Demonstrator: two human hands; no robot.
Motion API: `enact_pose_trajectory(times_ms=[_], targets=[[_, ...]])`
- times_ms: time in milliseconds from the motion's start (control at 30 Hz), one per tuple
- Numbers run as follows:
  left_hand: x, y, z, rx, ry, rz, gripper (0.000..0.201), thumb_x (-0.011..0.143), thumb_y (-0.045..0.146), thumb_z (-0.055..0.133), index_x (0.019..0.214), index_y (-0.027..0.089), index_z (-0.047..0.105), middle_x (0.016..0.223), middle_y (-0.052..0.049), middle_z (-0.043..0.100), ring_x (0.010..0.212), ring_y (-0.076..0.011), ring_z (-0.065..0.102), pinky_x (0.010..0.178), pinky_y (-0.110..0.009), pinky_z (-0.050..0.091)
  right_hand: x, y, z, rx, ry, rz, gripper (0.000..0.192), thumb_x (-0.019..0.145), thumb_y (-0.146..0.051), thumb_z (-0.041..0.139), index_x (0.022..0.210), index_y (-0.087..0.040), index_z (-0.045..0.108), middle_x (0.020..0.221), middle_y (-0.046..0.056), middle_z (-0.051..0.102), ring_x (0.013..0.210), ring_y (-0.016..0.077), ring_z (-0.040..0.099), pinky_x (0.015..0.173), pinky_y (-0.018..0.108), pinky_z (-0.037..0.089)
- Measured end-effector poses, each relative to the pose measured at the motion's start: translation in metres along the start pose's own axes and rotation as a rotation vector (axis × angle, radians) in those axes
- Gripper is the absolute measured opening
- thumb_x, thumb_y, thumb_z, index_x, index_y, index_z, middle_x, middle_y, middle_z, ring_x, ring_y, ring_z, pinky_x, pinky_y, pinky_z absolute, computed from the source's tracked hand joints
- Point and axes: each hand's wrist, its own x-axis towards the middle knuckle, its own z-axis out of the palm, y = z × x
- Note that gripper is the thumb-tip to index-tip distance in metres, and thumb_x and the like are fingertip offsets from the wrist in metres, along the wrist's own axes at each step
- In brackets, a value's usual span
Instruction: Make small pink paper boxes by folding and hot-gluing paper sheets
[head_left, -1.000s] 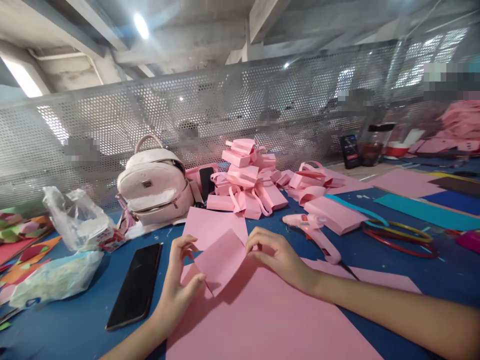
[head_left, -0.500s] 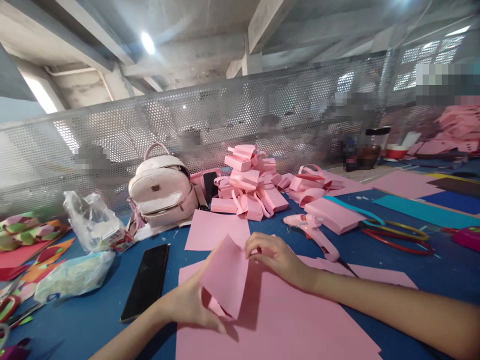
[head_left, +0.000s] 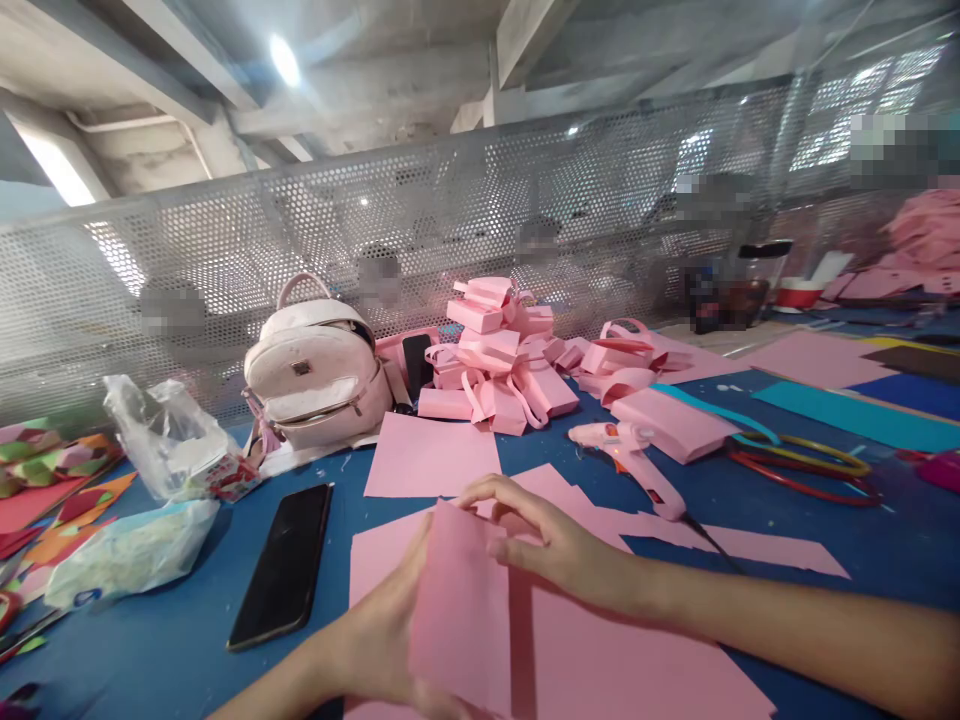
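fingers: right hand point(head_left: 551, 545) fingers point(head_left: 487, 490) curling over the top edge of the pink paper piece point(head_left: 461, 600), pinching it
left hand point(head_left: 390, 635): gripping the piece from behind, fingers mostly hidden by it
paper piece: standing upright between both hands, just above the big pink sheet point(head_left: 600, 660)
phone point(head_left: 283, 563): lying left of the sheet
glue gun point(head_left: 626, 458): lying beyond the sheet, to the right

Counted on blue bench point(head_left: 150, 640): one whitish leather backpack point(head_left: 315, 375), one pink glue gun point(head_left: 630, 455), one black flat smartphone point(head_left: 283, 565), two clear plastic bags point(head_left: 161, 435), one heap of pink folded paper boxes point(head_left: 499, 360), two hands point(head_left: 555, 545).
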Motion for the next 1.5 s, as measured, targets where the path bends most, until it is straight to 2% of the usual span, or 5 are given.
enact_pose_trajectory(times_ms=[167, 500, 700, 1167, 1500], targets=[[-0.001, -0.014, 0.003, 0.072, -0.018, 0.060, 0.127, 0.058, 0.035, 0.093, 0.158, 0.026, 0.017, 0.159, -0.019, 0.030, 0.146, -0.0436, 0.031, 0.116, -0.057, 0.035, 0.004, 0.000, -0.004, 0.089, 0.020, -0.009, 0.037, 0.092, -0.059, 0.060, 0.092, -0.022, 0.064, 0.107, 0.004, 0.057, 0.104, 0.0217, 0.056, 0.089, 0.033, 0.045], [-0.005, -0.023, 0.003, 0.045, -0.012, -0.083, 0.133, 0.065, 0.029, 0.087, 0.152, 0.034, -0.014, 0.163, -0.020, 0.012, 0.150, -0.0423, 0.022, 0.120, -0.060, 0.026, 0.009, 0.007, -0.019, 0.339, 0.011, 0.014, 0.041, 0.090, -0.060, 0.061, 0.080, -0.020, 0.058, 0.081, 0.002, 0.058, 0.080, 0.0196, 0.053, 0.080, 0.033, 0.041], [-0.004, -0.020, 0.006, 0.100, 0.033, -0.080, 0.128, 0.063, 0.024, 0.086, 0.151, 0.038, -0.007, 0.159, -0.017, 0.019, 0.148, -0.0424, 0.027, 0.117, -0.059, 0.032, 0.014, 0.025, -0.023, 0.354, 0.062, -0.056, 0.019, 0.088, -0.033, 0.058, 0.073, -0.020, 0.055, 0.074, 0.001, 0.057, 0.072, 0.0185, 0.052, 0.076, 0.033, 0.039], [-0.011, -0.029, -0.002, 0.151, 0.171, -0.058, 0.131, 0.061, 0.039, 0.089, 0.157, 0.033, 0.000, 0.163, -0.016, 0.015, 0.151, -0.0457, 0.015, 0.120, -0.062, 0.022, 0.008, 0.028, -0.017, 0.146, 0.034, -0.081, 0.021, 0.098, -0.038, 0.056, 0.089, -0.021, 0.064, 0.095, 0.003, 0.057, 0.089, 0.0195, 0.054, 0.083, 0.032, 0.041], [0.001, -0.023, -0.004, -0.349, 0.200, 0.092, 0.122, 0.069, 0.073, 0.075, 0.159, 0.034, 0.003, 0.160, -0.016, 0.030, 0.150, -0.0396, 0.024, 0.121, -0.058, 0.016, 0.005, 0.022, -0.012, 0.097, 0.057, -0.089, 0.014, 0.091, -0.035, 0.066, 0.089, -0.021, 0.068, 0.099, 0.004, 0.057, 0.089, 0.0200, 0.057, 0.077, 0.033, 0.048]])
